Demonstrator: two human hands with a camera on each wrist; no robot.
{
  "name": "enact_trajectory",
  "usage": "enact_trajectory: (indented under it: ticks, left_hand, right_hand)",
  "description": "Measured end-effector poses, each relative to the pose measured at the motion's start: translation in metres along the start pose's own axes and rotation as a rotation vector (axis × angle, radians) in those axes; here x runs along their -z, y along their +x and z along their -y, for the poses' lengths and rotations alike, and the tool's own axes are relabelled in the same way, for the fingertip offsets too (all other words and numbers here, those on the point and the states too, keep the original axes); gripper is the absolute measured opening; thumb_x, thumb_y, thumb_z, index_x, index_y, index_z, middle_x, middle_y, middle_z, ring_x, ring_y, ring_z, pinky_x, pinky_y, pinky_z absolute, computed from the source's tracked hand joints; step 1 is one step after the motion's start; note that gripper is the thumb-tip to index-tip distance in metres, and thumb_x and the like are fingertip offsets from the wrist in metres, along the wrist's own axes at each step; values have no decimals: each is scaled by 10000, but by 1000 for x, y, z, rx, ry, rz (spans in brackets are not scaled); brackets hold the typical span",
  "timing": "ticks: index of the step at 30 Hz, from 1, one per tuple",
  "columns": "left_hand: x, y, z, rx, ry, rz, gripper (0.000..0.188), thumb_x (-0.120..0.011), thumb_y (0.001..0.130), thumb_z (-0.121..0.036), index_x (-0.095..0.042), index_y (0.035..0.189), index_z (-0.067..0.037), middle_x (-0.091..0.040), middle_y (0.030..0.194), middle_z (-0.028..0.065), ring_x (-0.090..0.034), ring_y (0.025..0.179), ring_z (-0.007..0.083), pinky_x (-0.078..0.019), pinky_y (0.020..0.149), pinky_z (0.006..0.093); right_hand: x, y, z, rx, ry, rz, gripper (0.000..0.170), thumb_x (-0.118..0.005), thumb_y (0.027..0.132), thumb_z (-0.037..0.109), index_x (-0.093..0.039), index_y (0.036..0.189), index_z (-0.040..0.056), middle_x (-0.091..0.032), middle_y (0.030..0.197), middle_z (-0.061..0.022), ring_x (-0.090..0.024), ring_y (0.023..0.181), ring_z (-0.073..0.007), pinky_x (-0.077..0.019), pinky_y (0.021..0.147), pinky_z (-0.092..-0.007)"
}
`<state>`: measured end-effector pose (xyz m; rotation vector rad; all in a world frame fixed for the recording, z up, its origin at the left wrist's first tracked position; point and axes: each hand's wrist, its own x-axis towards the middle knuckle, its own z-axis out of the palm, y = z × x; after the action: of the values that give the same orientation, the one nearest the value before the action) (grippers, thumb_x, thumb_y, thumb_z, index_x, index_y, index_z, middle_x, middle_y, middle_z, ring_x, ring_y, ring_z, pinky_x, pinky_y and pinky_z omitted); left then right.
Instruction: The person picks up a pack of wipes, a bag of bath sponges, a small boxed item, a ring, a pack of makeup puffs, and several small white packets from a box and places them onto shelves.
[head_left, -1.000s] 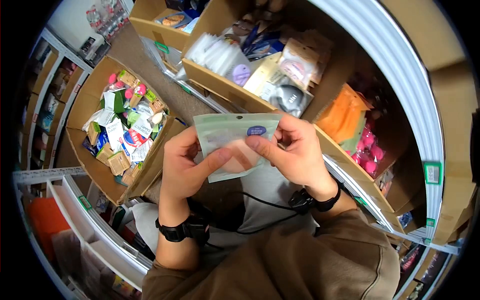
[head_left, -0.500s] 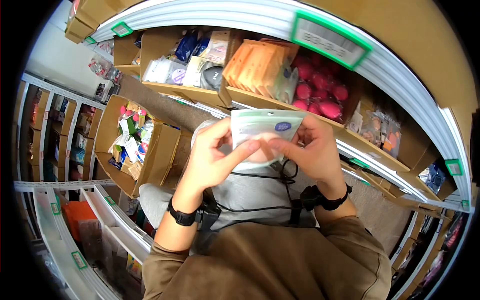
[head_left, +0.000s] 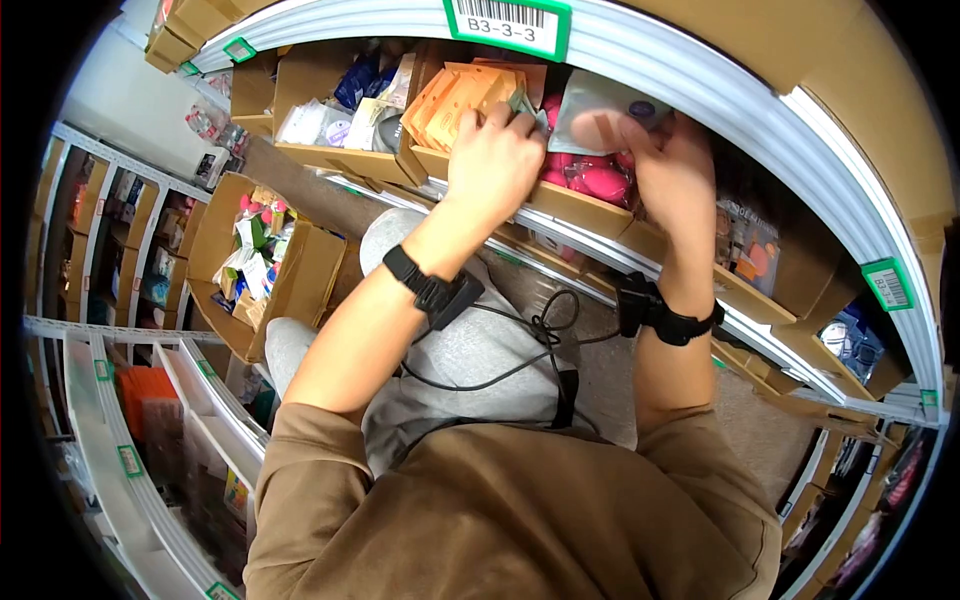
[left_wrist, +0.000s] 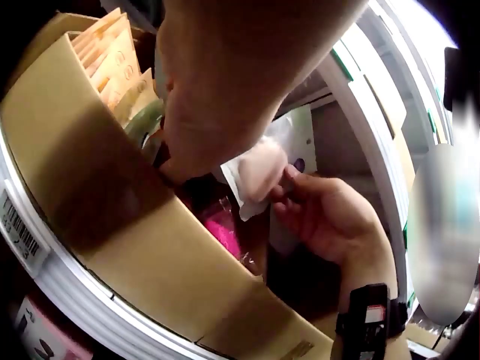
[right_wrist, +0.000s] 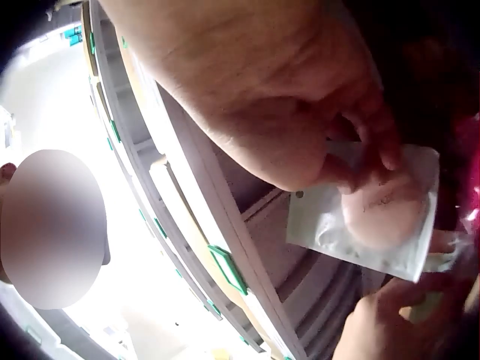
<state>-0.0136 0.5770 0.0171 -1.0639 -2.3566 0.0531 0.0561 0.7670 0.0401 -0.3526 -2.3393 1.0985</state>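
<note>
My right hand (head_left: 675, 185) pinches a pale green zip pouch (head_left: 585, 100) at its right side; a round, pinkish powder puff (right_wrist: 386, 217) shows through the front. The pouch hangs over the cardboard box, above pink sponges (head_left: 605, 183) in clear bags. To its left, my left hand (head_left: 497, 165) reaches inside with curled fingers at the edge of the upright orange packets (head_left: 450, 105). Another greenish pouch (left_wrist: 148, 122) is in its fingers' grip, mostly hidden by the hand in the head view.
A white shelf beam with a barcode label (head_left: 508, 22) curves just above the boxes. Further right sits a bin of clear packets (head_left: 750, 250). An open carton of mixed goods (head_left: 290, 290) stands at the left. A black cable (head_left: 480, 385) loops across the lap.
The hands have parted and moved forward to the shelf. Only the right still holds the powder puff pouch; the left has let go of it and reached in beside the orange packets.
</note>
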Motion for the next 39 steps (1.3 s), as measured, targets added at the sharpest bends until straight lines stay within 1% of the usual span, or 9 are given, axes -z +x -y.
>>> enact_trajectory:
  ticks: [1, 5, 12, 14, 18, 23, 29, 35, 39]
  left_hand:
    - [-4, 3, 1, 0, 15, -13, 141, -611, 782, -181, -723, 832, -111, -673, 893, 20, -598, 935, 220, -411, 806, 428]
    - [-18, 16, -1, 37, 142, -6, 154, -605, 789, -182, -725, 842, -102, -680, 928, 39, -607, 934, 236, -414, 794, 437]
    - [-4, 25, 6, 38, 151, 154, 186, -643, 780, -209, -703, 927, -113, -698, 970, 117, -671, 939, 290, -500, 802, 457]
    - [2, 26, 15, 304, -93, 296, 248, -657, 808, -281, -695, 954, -84, -703, 903, 160, -691, 859, 353, -539, 761, 481]
    - [-22, 13, 46, 525, -367, 33, 328, -681, 835, -291, -633, 1054, -52, -698, 871, 214, -675, 835, 399, -536, 759, 474]
    - [-14, 2, 54, 394, -541, -33, 327, -691, 833, -177, -600, 1119, -45, -693, 878, 210, -681, 807, 365, -527, 724, 435]
    - [0, -5, 47, 127, -691, -11, 280, -629, 829, -69, -626, 1100, 0, -678, 887, 172, -663, 759, 303, -522, 704, 373]
    - [25, 5, 26, 301, -751, -125, 493, -579, 929, -477, -627, 1115, -23, -695, 899, 189, -682, 823, 346, -523, 727, 412]
    - [26, 9, 18, 323, -512, 9, 518, -651, 873, -479, -564, 1153, -52, -695, 816, 182, -682, 805, 385, -534, 718, 458]
  right_hand:
    - [-3, 3, -4, 42, -130, -48, 466, -678, 876, 267, -540, 1197, -42, -663, 1053, -243, -664, 936, -358, -501, 851, -379]
    - [-12, 17, 3, -48, -333, -49, 656, -607, 887, 428, -466, 1329, -35, -511, 1312, -316, -487, 1216, -468, -401, 1023, -458]
    - [-6, 25, 5, -57, -438, 57, 665, -566, 906, 439, -438, 1359, -31, -470, 1356, -323, -463, 1254, -455, -386, 1047, -445]
    - [-9, 23, 1, -3, -306, -42, 689, -569, 891, 470, -450, 1346, -33, -514, 1312, -318, -506, 1209, -455, -396, 1031, -443]
    - [-7, 19, 22, -122, -123, 67, 659, -581, 871, 496, -549, 1247, -45, -588, 1206, -310, -562, 1136, -444, -415, 1000, -441]
    - [-40, 34, 27, -16, -53, 513, 488, -615, 850, 378, -649, 1067, -58, -646, 1074, -288, -627, 1018, -422, -486, 889, -429]
    - [-67, 37, 27, 75, -162, 478, 401, -613, 814, 192, -554, 1129, -48, -631, 1064, -313, -619, 1023, -434, -487, 884, -463]
    - [-85, 59, 12, 335, -60, 605, 340, -618, 804, 207, -650, 1042, -33, -659, 1027, -277, -642, 981, -419, -517, 826, -440]
    - [-90, 50, 5, 108, -414, 543, 384, -629, 816, 178, -637, 1142, -25, -613, 1226, -233, -623, 1115, -360, -519, 919, -431]
